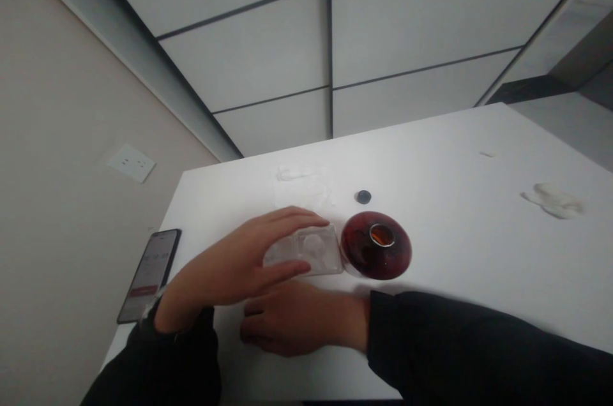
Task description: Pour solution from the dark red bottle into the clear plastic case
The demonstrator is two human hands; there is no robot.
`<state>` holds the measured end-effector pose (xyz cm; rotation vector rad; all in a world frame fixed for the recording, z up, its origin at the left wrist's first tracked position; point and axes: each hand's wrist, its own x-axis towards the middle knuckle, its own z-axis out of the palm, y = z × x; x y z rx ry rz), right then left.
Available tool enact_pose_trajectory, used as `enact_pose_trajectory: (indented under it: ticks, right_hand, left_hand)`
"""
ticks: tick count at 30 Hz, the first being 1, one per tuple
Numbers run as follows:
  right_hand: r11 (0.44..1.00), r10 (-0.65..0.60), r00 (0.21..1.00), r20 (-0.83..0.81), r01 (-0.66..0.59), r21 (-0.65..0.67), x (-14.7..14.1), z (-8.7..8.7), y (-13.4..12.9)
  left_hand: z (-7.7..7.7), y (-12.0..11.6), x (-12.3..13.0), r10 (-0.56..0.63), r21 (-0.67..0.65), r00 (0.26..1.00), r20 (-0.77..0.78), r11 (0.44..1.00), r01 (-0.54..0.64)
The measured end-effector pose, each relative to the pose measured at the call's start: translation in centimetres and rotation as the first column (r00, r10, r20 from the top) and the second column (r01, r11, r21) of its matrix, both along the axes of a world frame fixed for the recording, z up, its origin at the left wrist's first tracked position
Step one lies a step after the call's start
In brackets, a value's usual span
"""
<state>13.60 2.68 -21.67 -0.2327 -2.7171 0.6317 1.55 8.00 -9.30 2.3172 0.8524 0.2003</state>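
Note:
My left hand (244,257) spans a clear plastic box (322,249), its fingers along the far side and its thumb along the near side. A pale round shape shows through the plastic. Just below, my right hand (292,320) rests near the table surface with its fingers curled in. Whatever those fingers may hold is hidden. Touching or almost touching the box's right end is a round, dark red glossy vessel (357,253) with a metal-rimmed opening on top. Behind it lies a small dark round cap (364,196).
A phone (148,275) lies at the left edge of the white table (460,214). Crumpled whitish material (553,200) sits on the right, and a clear film-like patch (301,177) lies behind the box. Beyond stand white panelled doors (268,61); a wall socket (131,163) is at left.

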Motion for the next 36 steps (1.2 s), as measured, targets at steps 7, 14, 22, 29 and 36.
enact_pose_trajectory:
  ticks: [7,14,22,29,36]
  right_hand:
    - [1.0,-0.012,1.0,0.002,0.012,0.017,0.0,-0.1,0.0]
    - [1.0,0.0,1.0,-0.008,0.0,-0.016,0.1,0.1,0.2]
    - [0.999,0.025,0.998,0.062,-0.023,-0.028,0.5,1.5,0.3]
    - [1.0,0.006,1.0,-0.026,-0.005,0.013,0.1,0.3,0.3]
    - [0.996,-0.06,0.994,-0.095,0.053,-0.073,-0.5,-1.3,-0.1]
  left_hand:
    - [-1.4,-0.7,1.4,0.008,0.133,0.997,-0.083,0.991,0.004]
    - [-1.2,-0.3,1.7,0.028,0.153,0.983,-0.182,0.988,0.0]
    - [-1.2,-0.7,1.9,0.095,0.152,0.98,-0.175,0.986,-0.069]
    - [-0.9,-1.1,1.3,0.005,0.237,0.993,-0.118,0.971,0.023]
    - [-0.9,-1.5,1.3,-0.016,0.299,0.992,-0.122,0.953,0.052]
